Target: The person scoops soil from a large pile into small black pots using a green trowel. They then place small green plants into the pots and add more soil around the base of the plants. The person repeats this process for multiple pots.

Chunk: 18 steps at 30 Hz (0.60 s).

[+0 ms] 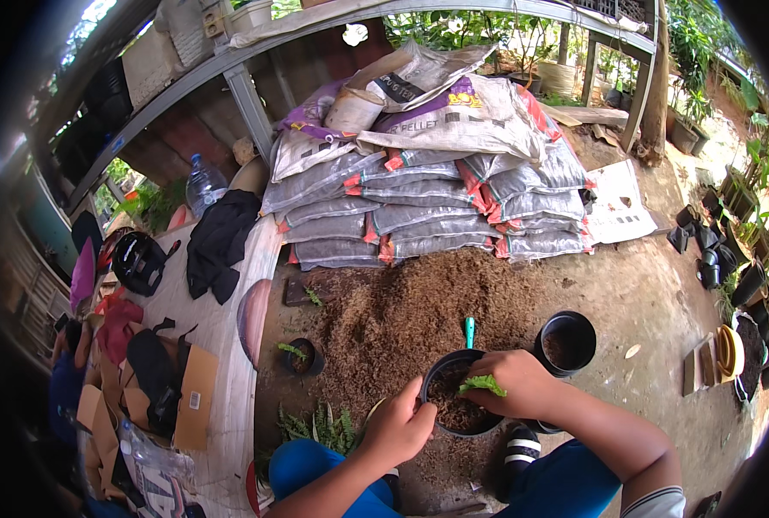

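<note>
My left hand (401,421) grips the left rim of a black plastic plant pot (461,428) partly filled with brown growing medium. My right hand (514,385) reaches into the pot from the right, its fingertips at a small green leafy cutting (483,384); the fingers hide the lower part of the cutting. Just behind the pot, the turquoise handle of a hand tool (469,333) stands up from a heap of loose brown growing medium (417,304). To the right of the heap is another black pot (566,343) with some medium inside.
A small pot with a seedling (301,357) and a fern (320,427) are at the left. Stacked filled sacks (423,213) rise behind the heap. A wooden platform (232,362) holds a cardboard box (193,398) and a helmet (140,262). Another person (67,382) is at the far left.
</note>
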Each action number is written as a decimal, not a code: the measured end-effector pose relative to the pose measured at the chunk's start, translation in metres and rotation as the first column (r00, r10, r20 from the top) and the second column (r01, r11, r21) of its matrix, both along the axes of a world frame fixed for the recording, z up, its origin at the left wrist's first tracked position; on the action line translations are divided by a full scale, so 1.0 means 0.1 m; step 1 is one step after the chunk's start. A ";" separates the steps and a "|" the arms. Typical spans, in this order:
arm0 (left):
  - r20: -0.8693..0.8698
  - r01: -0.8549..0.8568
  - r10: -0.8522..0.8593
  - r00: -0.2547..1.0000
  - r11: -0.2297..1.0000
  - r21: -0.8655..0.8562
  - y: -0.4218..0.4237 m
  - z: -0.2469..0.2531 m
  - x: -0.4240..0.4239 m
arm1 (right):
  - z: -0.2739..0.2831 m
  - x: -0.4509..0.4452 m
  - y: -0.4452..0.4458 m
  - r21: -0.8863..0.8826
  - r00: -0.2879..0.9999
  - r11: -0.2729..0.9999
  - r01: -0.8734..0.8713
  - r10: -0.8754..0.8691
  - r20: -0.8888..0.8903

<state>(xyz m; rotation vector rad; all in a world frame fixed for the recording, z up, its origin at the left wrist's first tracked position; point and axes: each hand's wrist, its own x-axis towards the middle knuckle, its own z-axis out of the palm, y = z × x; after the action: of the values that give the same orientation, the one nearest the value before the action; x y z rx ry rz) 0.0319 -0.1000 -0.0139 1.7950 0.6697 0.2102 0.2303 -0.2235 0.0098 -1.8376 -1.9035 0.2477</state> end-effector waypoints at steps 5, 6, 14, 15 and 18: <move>0.003 -0.022 0.022 1.000 1.000 0.011 -0.01 -0.03 -0.01 | 0.04 -0.01 0.01 -0.040 0.999 0.999 0.003 -0.001 0.049; -0.002 -0.022 0.022 1.000 1.000 0.002 -0.01 -0.02 -0.01 | 0.03 -0.01 0.01 -0.030 0.999 1.000 0.003 -0.002 0.046; 0.007 -0.025 0.026 1.000 0.998 -0.056 0.06 -0.04 -0.03 | 0.29 -0.01 -0.04 0.036 0.999 0.999 0.036 -0.035 -0.021; 0.026 -0.033 0.035 0.999 0.997 -0.075 0.07 -0.03 -0.02 | 0.39 -0.01 -0.06 0.019 0.998 0.998 0.057 -0.056 -0.039; 0.086 -0.047 0.056 0.995 0.993 -0.110 0.15 0.00 -0.02 | 0.46 0.06 -0.09 0.100 0.990 0.987 0.125 -0.117 -0.074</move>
<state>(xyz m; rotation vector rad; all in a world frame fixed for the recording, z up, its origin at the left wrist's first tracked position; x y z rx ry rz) 0.0298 -0.0847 -0.0141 1.6565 0.6525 0.2816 0.2368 -0.2324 0.0555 -1.8435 -1.7192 0.1645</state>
